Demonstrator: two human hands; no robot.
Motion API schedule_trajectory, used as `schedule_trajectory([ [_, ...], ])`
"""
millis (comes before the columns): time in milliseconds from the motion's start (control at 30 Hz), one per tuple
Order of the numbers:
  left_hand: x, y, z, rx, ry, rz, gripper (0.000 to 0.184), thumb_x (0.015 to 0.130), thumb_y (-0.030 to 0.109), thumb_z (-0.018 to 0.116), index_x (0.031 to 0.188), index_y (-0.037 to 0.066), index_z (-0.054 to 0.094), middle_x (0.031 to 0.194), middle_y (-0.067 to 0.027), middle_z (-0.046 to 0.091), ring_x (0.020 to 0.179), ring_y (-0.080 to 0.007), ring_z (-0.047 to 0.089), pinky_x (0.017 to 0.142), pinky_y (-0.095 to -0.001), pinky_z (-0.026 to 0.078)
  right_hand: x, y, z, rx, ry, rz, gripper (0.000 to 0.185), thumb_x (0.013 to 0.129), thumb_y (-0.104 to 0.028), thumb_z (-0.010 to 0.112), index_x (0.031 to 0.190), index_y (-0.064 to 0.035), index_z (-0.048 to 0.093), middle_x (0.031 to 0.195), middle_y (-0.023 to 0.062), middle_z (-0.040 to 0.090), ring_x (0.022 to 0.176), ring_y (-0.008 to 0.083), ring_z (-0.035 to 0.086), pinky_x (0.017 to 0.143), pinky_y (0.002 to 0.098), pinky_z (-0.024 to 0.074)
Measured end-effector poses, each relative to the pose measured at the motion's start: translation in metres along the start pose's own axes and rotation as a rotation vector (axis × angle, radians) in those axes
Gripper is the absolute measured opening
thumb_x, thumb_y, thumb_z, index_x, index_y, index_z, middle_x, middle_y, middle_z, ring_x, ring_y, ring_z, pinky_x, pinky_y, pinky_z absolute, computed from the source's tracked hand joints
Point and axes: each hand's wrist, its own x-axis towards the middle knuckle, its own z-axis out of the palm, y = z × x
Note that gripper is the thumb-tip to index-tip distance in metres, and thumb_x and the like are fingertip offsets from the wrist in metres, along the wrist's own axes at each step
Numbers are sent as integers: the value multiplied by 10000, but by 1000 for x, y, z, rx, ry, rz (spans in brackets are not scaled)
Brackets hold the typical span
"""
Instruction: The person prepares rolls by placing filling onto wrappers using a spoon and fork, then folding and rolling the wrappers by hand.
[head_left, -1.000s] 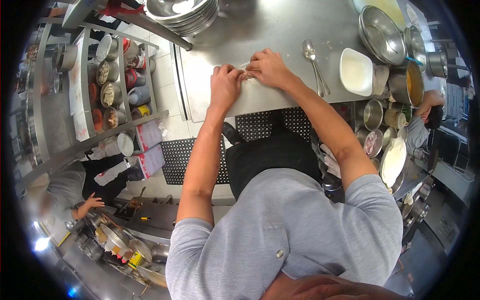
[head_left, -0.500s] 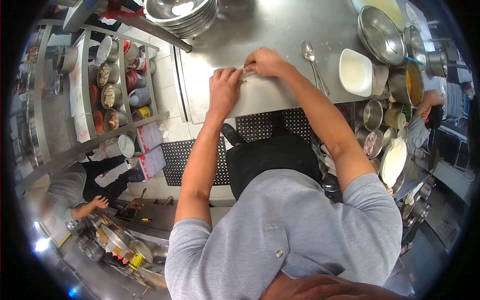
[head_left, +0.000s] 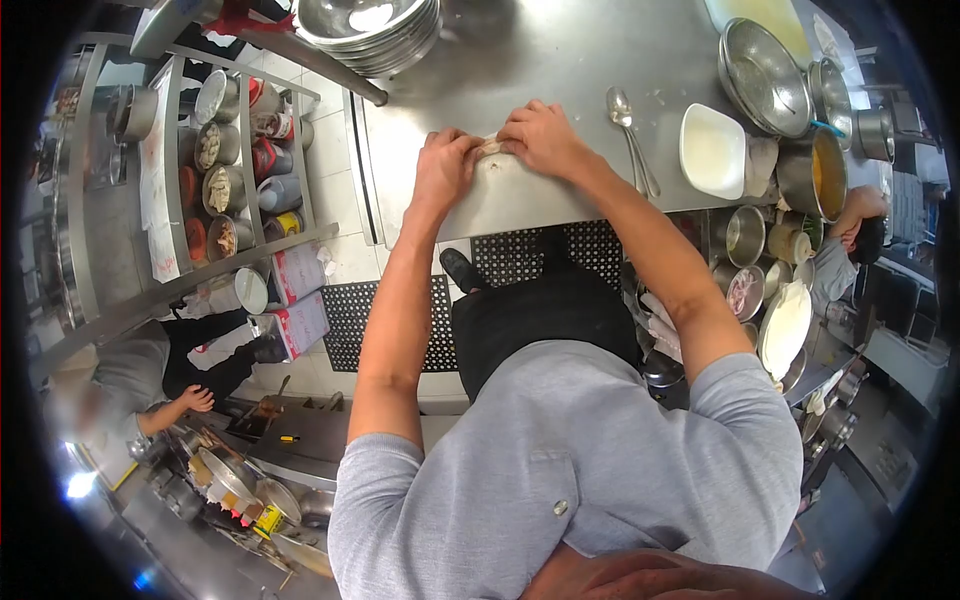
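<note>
Between my two hands lies a small pale roll [head_left: 490, 147] of what looks like thin wrapper, on the steel table [head_left: 450, 215]. My left hand [head_left: 446, 168] has its fingers closed over the roll's left end. At the other end, my right hand [head_left: 545, 143] presses with bent fingers and thumb. Much of the roll is hidden under the fingers. A small brownish bit [head_left: 495, 167] sits on the surface just below it. To the right of my right hand lie two metal spoons [head_left: 632, 145], and beyond them a white bowl [head_left: 712, 150] with whitish contents.
Stacked metal bowls [head_left: 370, 40] stand at the table's far left. Metal strainers [head_left: 765, 75] and a pot of orange liquid [head_left: 815, 175] are at the right. A shelf rack [head_left: 240, 160] holds tubs on the left. One person [head_left: 140, 380] is at lower left, another [head_left: 845, 245] at right.
My right hand has turned and flattened, its fingers now spread along the roll's right end. My left hand has shifted slightly, and the two hands sit more evenly on the roll.
</note>
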Motion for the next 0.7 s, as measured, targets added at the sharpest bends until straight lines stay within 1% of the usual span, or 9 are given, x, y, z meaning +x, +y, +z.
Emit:
schedule_trajectory([
  [33,1,-1,1,2,0,0,154,851,84,700,992,66,762,964,-119,692,935,-338,619,862,-413,504,5,-1,-3,1,1,0,176,886,-299,686,979,-169,761,1014,-8,664,1038,246,572,878,435,422],
  [100,5,-1,3,27,19,-20,141,842,85,700,968,63,761,953,-138,686,898,-352,613,830,-433,511,16,0,-10,87,-201,204,221,894,-329,672,1037,-188,766,1030,26,665,1069,259,567,908,444,421],
  [133,7,-1,5,27,18,-20,141,842,85,700,968,63,761,953,-138,686,898,-352,613,830,-433,511,22,1,-12,87,-201,205,221,894,-329,672,1037,-188,766,1030,26,665,1069,259,567,908,444,421],
  [200,10,0,6,68,88,-33,172,849,75,689,1011,61,745,1000,-150,679,911,-366,605,831,-443,509,34,2,-18,126,-333,295,257,894,-355,669,1084,-211,767,1093,58,654,1119,274,554,943,465,417],
  [333,1,3,-1,36,70,-99,245,870,59,667,1110,62,716,1066,-155,665,1017,-363,591,896,-432,496,28,-3,-23,70,-352,296,298,866,-329,698,1124,-190,749,1147,64,658,1162,276,551,999,451,414],
  [400,-13,6,-5,112,166,-90,282,859,62,683,1140,55,699,1105,-145,659,1033,-360,585,914,-432,493,7,4,-12,41,-23,117,325,852,-309,720,1150,-179,734,1161,54,658,1164,270,546,1003,438,400],
  [500,-28,10,0,124,144,-68,322,840,70,705,1162,53,689,1139,-140,654,1043,-363,580,927,-433,491,-5,3,-6,-12,26,-1,331,867,-283,714,1179,-175,712,1162,19,642,1161,251,530,1016,455,352],
  [633,-24,6,2,151,179,-86,316,825,93,714,1139,65,695,1123,-121,653,1016,-337,592,878,-439,499,-7,9,2,3,36,-35,275,862,-235,713,1129,-170,721,1121,2,649,1123,236,542,973,440,372],
  [700,-24,5,-1,153,123,-63,323,822,86,714,1144,68,691,1100,-121,650,991,-336,591,865,-432,501,-7,12,3,63,73,-48,244,863,-208,705,1103,-168,723,1091,-7,652,1085,234,552,939,424,385],
])
